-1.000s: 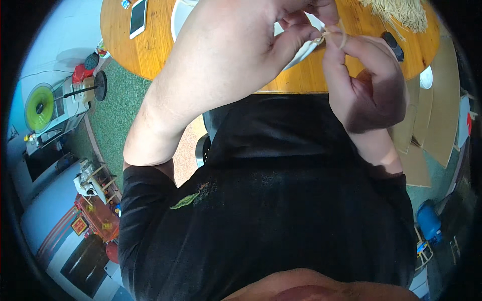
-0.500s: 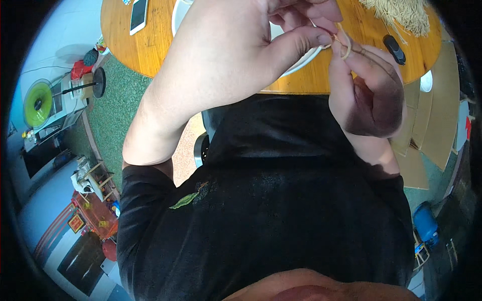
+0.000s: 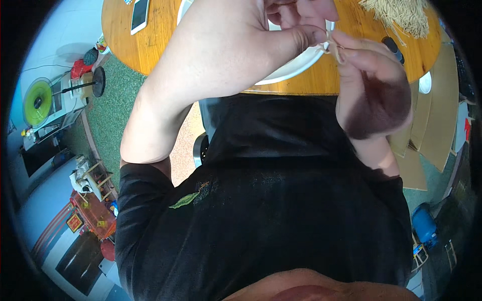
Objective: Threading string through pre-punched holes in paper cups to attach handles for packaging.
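Observation:
A thin beige cord [image 3: 335, 50] is stretched between my two hands, bent into a small loop or knot. My left hand [image 3: 251, 47] pinches one part of it at the thumb tip; its other fingers curl above and partly hide the cord. My right hand [image 3: 375, 90] is closed, with thumb and index finger pinching the cord's other part just to the right. Both hands are over the near right rim of a white basin [image 3: 296, 71] on a round wooden table [image 3: 301, 89]. My left hand and forearm hide much of the basin, so its contents cannot be made out.
A bundle of beige cords [image 3: 401, 17] lies at the table's far right, with a small black object [image 3: 393, 49] nearer me. A white-edged phone [image 3: 140, 16] rests at far left. Cardboard [image 3: 437, 125] covers the floor on the right; a green fan [image 3: 38, 103] stands left.
My right hand has shifted slightly right. The cord's round, open loop has drawn smaller at the fingertips. My left hand has hardly moved, and more of the basin's rim shows.

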Motion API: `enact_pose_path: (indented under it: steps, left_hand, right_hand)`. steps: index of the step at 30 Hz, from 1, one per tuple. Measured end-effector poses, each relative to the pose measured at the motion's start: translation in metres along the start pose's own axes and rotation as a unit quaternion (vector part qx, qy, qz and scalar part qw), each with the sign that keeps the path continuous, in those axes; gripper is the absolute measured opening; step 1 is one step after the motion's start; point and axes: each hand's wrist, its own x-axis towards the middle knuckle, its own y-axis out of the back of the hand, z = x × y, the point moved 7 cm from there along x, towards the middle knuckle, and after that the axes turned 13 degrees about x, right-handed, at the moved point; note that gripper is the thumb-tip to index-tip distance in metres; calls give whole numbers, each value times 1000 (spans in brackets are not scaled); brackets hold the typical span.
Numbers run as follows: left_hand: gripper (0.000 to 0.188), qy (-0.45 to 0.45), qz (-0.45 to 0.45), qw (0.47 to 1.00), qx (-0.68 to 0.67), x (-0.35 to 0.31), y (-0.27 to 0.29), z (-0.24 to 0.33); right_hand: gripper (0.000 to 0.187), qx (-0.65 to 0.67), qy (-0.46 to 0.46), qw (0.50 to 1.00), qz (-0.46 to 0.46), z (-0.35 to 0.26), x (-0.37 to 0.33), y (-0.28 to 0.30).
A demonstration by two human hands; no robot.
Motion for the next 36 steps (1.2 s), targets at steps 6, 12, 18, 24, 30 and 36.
enact_pose_path:
  steps: [6,12,18,24,30,36]
  left_hand:
    - [22,17,2,997,76,-3,-1,3]
    - [22,62,-48,977,196,-2,-2,15]
    - [15,9,-31,928,370,2,-9,27]
    - [10,-118,-18,924,362,-26,6,50]
    - [41,-195,57,940,274,-50,-3,57]
    - [51,-166,214,949,163,-73,30,43]
  right_hand:
    - [13,197,-127,968,89,8,0,9]
    - [10,291,-223,923,119,12,-4,8]
    - [11,325,-228,910,122,18,-4,5]
    - [10,381,-225,881,168,33,1,20]
    - [13,383,-256,872,167,37,-4,22]
    - [99,218,-178,945,168,33,-7,37]
